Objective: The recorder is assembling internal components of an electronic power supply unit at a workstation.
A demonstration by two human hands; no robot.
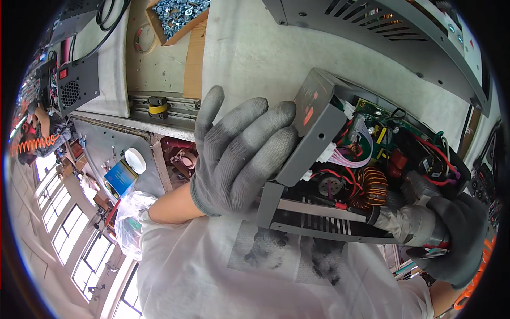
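Grey-gloved left hand has fingers spread, tips at the end panel of an uncovered electronics enclosure, positioned between both hands. Right hand has fingers curled around a taped power screwdriver.

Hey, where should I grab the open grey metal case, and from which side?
I'd grip the end panel of the grey metal case from the left, beside the left hand. It's flat and broad, with a folded edge. The open side exposes wires and a copper coil, best avoided; the right hand holds a taped tool near the other end.
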